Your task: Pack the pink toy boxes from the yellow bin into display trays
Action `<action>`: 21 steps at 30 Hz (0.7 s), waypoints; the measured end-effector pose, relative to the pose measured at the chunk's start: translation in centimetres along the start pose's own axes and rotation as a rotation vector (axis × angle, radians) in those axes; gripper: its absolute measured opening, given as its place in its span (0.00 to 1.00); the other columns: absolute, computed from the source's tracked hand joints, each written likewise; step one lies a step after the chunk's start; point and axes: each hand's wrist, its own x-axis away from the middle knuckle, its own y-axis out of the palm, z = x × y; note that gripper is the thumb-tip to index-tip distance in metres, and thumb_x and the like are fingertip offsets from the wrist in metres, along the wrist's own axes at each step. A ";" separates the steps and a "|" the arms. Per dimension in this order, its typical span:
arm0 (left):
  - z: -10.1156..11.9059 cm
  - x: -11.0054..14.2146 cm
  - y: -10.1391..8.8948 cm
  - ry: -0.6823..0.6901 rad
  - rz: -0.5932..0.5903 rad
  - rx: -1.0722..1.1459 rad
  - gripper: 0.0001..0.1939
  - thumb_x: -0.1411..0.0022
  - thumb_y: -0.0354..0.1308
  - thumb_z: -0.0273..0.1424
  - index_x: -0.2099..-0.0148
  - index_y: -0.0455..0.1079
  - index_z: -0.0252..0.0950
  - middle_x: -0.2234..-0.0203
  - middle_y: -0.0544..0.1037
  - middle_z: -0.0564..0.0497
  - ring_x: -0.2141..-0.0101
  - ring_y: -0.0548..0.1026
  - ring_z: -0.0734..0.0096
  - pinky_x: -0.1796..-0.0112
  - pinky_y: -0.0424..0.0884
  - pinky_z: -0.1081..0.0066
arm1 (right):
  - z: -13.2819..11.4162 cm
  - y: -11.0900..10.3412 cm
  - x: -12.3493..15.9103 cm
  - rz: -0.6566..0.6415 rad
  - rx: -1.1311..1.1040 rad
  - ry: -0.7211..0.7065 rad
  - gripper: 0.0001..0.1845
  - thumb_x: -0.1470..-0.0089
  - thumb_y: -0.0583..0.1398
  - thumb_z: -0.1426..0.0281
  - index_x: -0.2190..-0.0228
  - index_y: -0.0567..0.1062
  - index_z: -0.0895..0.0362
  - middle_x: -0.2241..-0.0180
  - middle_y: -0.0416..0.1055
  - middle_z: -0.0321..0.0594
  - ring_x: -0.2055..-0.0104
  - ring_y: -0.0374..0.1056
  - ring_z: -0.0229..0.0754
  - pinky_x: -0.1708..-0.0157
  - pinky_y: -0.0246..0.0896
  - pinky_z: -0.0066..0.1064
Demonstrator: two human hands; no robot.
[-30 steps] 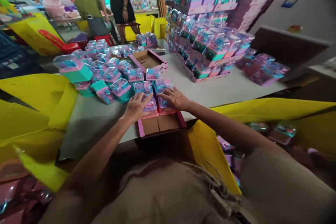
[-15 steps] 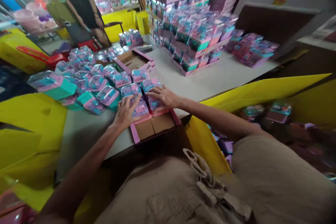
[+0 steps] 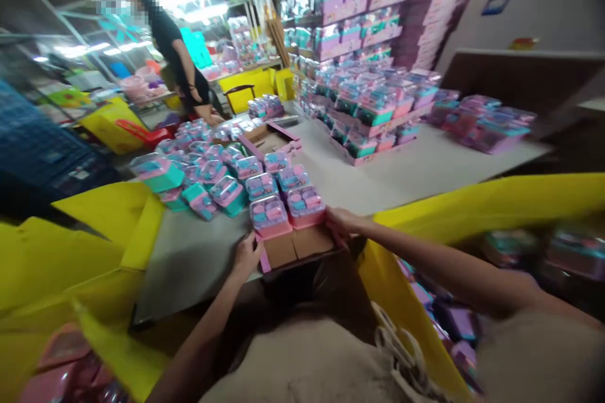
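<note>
A shallow pink-edged cardboard tray [image 3: 280, 254] lies at the near edge of the table, its brown front section bare. Clear-lidded plastic boxes with pink and teal parts fill the rest of it in two columns; the nearest are a left box [image 3: 269, 215] and a right box [image 3: 306, 204]. My left hand [image 3: 248, 255] grips the tray's left wall, thumb uppermost. On the opposite side, my right hand [image 3: 346, 224] closes around the right wall, its fingers partly hidden and slightly blurred.
Loose boxes [image 3: 208, 170] are heaped on the table's left part. Another cardboard tray [image 3: 269, 138] lies behind. Filled trays [image 3: 373, 113] are stacked at the right back. Yellow bins [image 3: 472, 201] stand beside the table at both sides. A person [image 3: 182, 63] is beyond the table.
My hands have left the tops of the nearest boxes and moved outward and down to the tray's two side walls. The camera view has tilted up and shifted left.
</note>
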 end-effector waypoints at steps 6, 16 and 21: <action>0.3 -8.2 -7.5 0.097 0.409 -0.167 0.25 0.39 0.64 0.39 0.43 0.75 0.33 0.53 0.76 0.37 0.49 0.77 0.50 0.45 0.73 0.54 | -1.2 -2.0 0.9 0.146 0.212 -0.087 0.29 0.30 0.57 0.68 0.33 0.65 0.67 0.71 0.84 0.47 0.67 0.83 0.47 0.63 0.74 0.30; 1.7 -12.6 -10.5 -0.055 0.362 -0.233 0.30 0.50 0.74 0.46 0.54 0.71 0.30 0.52 0.76 0.30 0.45 0.76 0.37 0.42 0.71 0.45 | -2.1 -1.3 5.4 0.475 0.427 -0.201 0.15 0.32 0.59 0.67 0.50 0.84 0.54 0.57 0.85 0.54 0.57 0.83 0.57 0.59 0.77 0.39; 4.9 -5.9 -13.3 -0.169 0.744 0.260 0.31 0.50 0.73 0.45 0.49 0.69 0.36 0.52 0.76 0.43 0.52 0.78 0.55 0.49 0.76 0.56 | -8.5 0.1 5.0 0.706 0.177 -0.785 0.28 0.30 0.58 0.69 0.31 0.69 0.51 0.43 0.79 0.52 0.43 0.78 0.54 0.48 0.78 0.46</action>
